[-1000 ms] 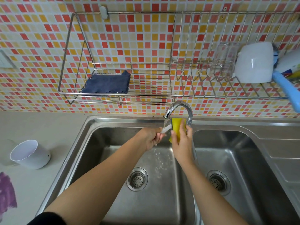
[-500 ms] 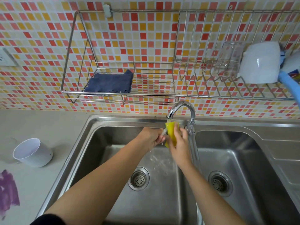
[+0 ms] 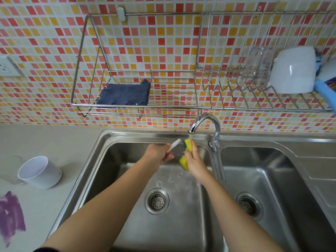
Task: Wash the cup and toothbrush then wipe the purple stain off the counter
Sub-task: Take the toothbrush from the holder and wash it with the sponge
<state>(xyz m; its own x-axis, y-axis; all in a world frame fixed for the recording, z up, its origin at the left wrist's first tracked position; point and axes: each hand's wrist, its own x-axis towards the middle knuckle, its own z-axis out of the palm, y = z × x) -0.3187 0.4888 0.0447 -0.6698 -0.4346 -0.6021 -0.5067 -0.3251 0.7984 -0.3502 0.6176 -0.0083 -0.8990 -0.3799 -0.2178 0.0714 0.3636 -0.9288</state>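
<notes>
My left hand (image 3: 157, 154) grips a white toothbrush (image 3: 174, 144) over the left sink basin (image 3: 112, 160); its end points up and right, just apart from the sponge. My right hand (image 3: 194, 161) squeezes a yellow sponge (image 3: 187, 147) under the tap (image 3: 203, 122), and water runs onto the sponge. A white cup (image 3: 41, 171) lies tilted on the counter at the left, mouth facing up and left. A purple stain (image 3: 11, 215) marks the counter at the lower left.
A wire rack (image 3: 163, 106) on the tiled wall holds a folded blue cloth (image 3: 125, 94), a clear glass (image 3: 258, 66), a white bowl (image 3: 292, 70) and a blue-handled item (image 3: 325, 95). The right basin (image 3: 272, 179) lies beside the left one. A wall socket (image 3: 7, 67) sits far left.
The toothbrush has come out of the sponge and now points free to its left. My right hand has shifted the sponge directly under the running tap. The view moved slightly right.
</notes>
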